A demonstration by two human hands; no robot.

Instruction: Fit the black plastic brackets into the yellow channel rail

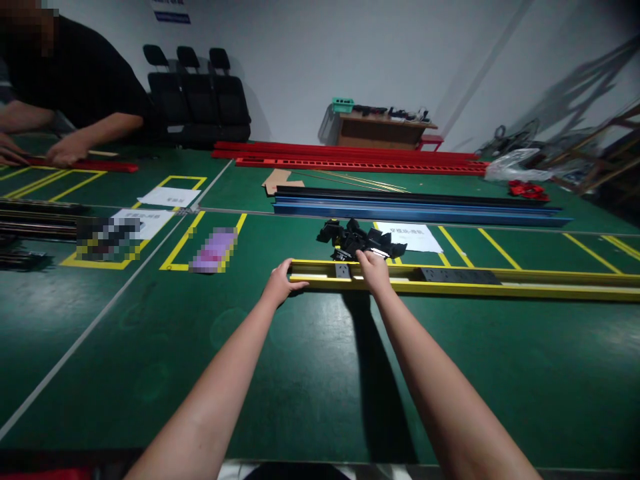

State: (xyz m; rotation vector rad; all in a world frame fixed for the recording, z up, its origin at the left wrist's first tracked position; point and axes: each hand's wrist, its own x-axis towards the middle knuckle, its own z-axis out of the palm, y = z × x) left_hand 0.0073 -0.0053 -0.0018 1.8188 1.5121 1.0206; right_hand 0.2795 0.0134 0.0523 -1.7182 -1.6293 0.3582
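A long yellow channel [450,288] lies across the green table, its right end out of view. My left hand [281,285] grips its left end, thumb along the near side. My right hand [374,269] is closed over the channel a little farther right; its fingertips are partly hidden at the far wall. Between my hands a black socket module [343,271] sits inside the channel. A row of several black socket modules [460,276] fills a stretch to the right of my right hand. Just behind the channel is a heap of small black parts [350,235].
Blue and black rails [415,208] lie beyond the heap, with red rails [350,157] farther back. Printed sheets [410,237] and a blurred purple object [215,250] rest on the table. At the far left, a co-worker's hands [67,148] touch a red strip.
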